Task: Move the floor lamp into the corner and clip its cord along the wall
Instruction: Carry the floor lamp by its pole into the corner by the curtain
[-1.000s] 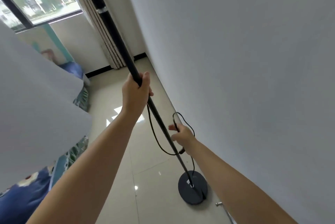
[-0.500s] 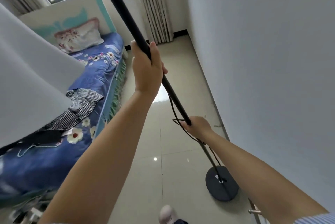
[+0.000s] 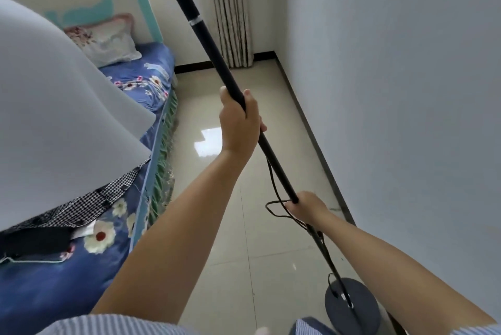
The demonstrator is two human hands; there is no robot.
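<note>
The floor lamp's black pole (image 3: 206, 36) slants from the top centre down to its round dark base (image 3: 360, 313) at the lower right, near the wall. My left hand (image 3: 238, 123) grips the pole at mid height. My right hand (image 3: 309, 207) grips it lower down, together with a loop of the black cord (image 3: 273, 188), which hangs beside the pole and runs down to the base. The lamp's pale shade (image 3: 54, 106) fills the left of the view.
A bed with a blue flowered cover (image 3: 135, 82) and a pillow (image 3: 108, 39) lies on the left. The white wall (image 3: 393, 90) with a dark skirting runs along the right. A striped curtain (image 3: 230, 9) hangs in the far corner. Glossy tiled floor (image 3: 244, 226) lies between bed and wall.
The view has swung toward the bed and the far corner. My right hand went from holding only the cord to gripping the pole with the cord. The base sits lower right in view.
</note>
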